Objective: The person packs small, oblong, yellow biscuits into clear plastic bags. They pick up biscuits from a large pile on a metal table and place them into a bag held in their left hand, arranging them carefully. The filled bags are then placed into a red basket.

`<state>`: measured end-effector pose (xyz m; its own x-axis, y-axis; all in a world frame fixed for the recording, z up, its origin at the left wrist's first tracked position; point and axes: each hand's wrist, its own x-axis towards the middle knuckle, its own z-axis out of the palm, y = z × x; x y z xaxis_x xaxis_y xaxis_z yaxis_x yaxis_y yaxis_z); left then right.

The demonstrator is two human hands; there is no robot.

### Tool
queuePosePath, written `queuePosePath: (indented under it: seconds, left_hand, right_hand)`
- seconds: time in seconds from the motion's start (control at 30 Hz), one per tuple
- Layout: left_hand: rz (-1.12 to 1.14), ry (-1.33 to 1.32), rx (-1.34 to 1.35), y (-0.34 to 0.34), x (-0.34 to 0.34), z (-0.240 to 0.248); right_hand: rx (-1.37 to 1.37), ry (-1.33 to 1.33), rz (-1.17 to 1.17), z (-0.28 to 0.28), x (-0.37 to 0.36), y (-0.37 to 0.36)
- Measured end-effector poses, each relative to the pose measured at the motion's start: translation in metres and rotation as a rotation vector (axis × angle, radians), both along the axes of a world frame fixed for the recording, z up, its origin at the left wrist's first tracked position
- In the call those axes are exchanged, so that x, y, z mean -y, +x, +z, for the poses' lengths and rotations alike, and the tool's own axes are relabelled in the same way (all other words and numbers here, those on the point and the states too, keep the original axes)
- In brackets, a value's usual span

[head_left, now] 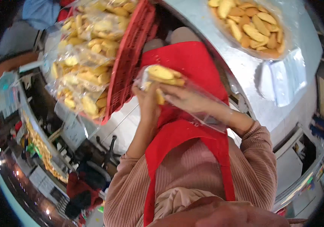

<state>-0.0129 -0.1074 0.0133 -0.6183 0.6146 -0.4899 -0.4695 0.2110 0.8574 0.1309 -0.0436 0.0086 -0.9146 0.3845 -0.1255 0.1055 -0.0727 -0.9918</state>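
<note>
Above my lap is a clear plastic bag (207, 120) with several golden, oblong baked-looking pieces (162, 72) at its far end; their exact kind I cannot tell. My left hand (148, 99) is closed round the left side of the bag and the pieces in it. My right hand (182, 99) reaches into the bag, its film lying over the wrist and forearm. The right fingers look stretched out, lying against the pieces.
A red plastic crate (126, 56) at left is heaped with filled clear bags (88, 77). On the metal table (241, 81) at right are a large clear bag of the same pieces (258, 28) and flat empty bags (285, 77). My red apron (192, 56) covers my lap.
</note>
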Motion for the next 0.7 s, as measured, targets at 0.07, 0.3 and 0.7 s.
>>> queuePosePath:
  seconds: [0.07,0.3,0.7]
  left_hand:
    - [0.047,-0.036,-0.048,-0.011,-0.005,-0.002]
    - [0.064,0.166,0.194,-0.095,0.015,-0.047]
    - [0.143,0.076,0.081,-0.050,0.006,-0.036]
  right_hand:
    - [0.035,0.178,0.014,-0.001,0.001,0.015]
    - [0.039,0.018,0.372,0.076,-0.101,0.125]
    - [1.183,0.930,-0.704,0.031,-0.247,0.131]
